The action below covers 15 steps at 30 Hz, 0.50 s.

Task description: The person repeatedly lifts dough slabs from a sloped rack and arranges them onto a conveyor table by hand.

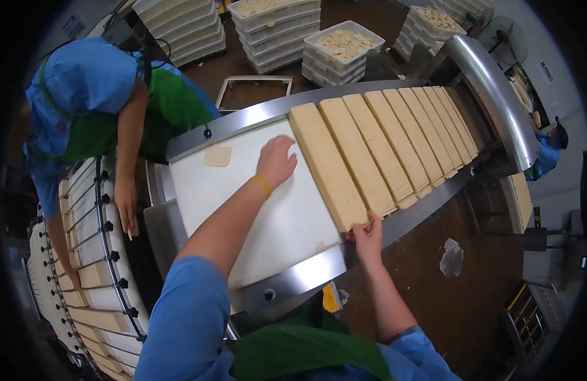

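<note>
On the conveyor lie several long rows of thin, pale, square dough-like pieces standing packed face to face; the nearest row (328, 168) is beside both of my hands. My right hand (367, 238) is at this row's near end, thumb and fingers pinched together at its last pieces. Over the bare white belt (242, 235), my left hand (277, 162) hangs just left of the row, holding nothing, its fingers loosely bent and apart. A single pale square piece (218, 156) lies flat on the belt, farther left. A small broken bit rests near the belt's near edge.
A co-worker (84, 82) leans over a second conveyor (115, 254) with more pale rows at left. Stacked white crates (344, 54) of pieces stand behind. A curved metal hood (493, 95) spans the conveyor's far end; another person (547, 149) is beyond it.
</note>
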Each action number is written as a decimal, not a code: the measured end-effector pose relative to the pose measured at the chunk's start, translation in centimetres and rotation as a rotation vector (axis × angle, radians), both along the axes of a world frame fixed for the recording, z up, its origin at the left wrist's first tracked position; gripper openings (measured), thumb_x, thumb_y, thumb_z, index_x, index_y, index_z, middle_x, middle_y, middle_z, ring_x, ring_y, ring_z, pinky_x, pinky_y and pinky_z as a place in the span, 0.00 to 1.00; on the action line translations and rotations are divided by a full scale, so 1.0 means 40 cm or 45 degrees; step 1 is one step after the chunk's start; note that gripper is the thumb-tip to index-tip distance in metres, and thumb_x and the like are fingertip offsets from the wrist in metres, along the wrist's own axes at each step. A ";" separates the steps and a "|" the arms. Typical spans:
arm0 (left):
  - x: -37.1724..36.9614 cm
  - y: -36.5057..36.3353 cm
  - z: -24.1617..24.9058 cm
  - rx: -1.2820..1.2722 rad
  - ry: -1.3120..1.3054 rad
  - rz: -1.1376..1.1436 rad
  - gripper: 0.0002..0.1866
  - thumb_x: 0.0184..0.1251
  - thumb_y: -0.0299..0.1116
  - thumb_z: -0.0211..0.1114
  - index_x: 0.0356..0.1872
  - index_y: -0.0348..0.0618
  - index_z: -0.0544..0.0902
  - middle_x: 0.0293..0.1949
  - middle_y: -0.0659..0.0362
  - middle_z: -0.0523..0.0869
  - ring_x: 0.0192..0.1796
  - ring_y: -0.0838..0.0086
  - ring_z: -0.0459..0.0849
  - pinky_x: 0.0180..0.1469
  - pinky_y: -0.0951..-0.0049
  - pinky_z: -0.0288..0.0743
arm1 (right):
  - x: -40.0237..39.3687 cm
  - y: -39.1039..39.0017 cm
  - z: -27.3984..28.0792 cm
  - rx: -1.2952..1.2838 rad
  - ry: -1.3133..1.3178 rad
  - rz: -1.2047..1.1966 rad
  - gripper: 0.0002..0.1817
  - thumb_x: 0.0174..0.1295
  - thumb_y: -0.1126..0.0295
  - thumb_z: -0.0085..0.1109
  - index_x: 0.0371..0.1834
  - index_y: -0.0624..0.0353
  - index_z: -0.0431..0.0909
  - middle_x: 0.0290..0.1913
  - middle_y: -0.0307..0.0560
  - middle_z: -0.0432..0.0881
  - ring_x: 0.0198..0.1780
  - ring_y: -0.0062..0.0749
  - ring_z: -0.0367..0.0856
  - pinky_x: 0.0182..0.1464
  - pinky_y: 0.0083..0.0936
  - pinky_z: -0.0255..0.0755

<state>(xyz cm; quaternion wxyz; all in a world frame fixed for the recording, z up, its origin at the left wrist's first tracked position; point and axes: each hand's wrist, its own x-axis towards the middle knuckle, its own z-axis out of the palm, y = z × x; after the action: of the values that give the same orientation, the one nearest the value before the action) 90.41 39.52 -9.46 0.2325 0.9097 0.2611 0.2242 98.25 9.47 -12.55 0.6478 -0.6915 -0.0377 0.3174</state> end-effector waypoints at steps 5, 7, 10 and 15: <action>0.262 0.052 -0.015 0.197 0.228 0.268 0.29 0.53 0.45 0.66 0.53 0.38 0.74 0.56 0.50 0.75 0.62 0.58 0.70 0.63 0.57 0.63 | 0.000 -0.001 -0.006 -0.046 -0.062 0.091 0.34 0.59 0.77 0.59 0.67 0.70 0.55 0.30 0.40 0.72 0.28 0.17 0.73 0.31 0.13 0.70; 0.298 0.039 -0.014 0.174 0.313 0.381 0.33 0.51 0.50 0.66 0.55 0.37 0.73 0.58 0.50 0.74 0.63 0.59 0.68 0.63 0.55 0.61 | 0.009 -0.002 0.008 -0.090 -0.012 0.144 0.33 0.59 0.77 0.59 0.67 0.70 0.55 0.31 0.40 0.73 0.28 0.17 0.73 0.31 0.13 0.70; 0.281 0.008 0.012 0.111 0.441 0.516 0.38 0.49 0.55 0.66 0.56 0.37 0.72 0.57 0.50 0.73 0.64 0.59 0.68 0.62 0.54 0.61 | 0.008 -0.001 0.002 -0.143 -0.065 0.213 0.31 0.58 0.75 0.60 0.64 0.71 0.60 0.30 0.40 0.73 0.28 0.18 0.74 0.32 0.15 0.70; 0.044 0.042 0.067 0.206 0.700 0.733 0.39 0.50 0.60 0.64 0.55 0.38 0.73 0.55 0.51 0.74 0.62 0.61 0.69 0.59 0.54 0.63 | -0.063 0.026 0.099 -0.354 -0.268 0.598 0.31 0.56 0.68 0.64 0.62 0.63 0.65 0.28 0.44 0.77 0.29 0.27 0.77 0.34 0.24 0.73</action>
<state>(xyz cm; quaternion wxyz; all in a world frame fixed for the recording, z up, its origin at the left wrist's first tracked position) 92.16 41.20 -6.79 0.0092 0.8409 0.5390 0.0482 95.74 10.51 -8.60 0.4482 -0.7751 -0.2200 0.3873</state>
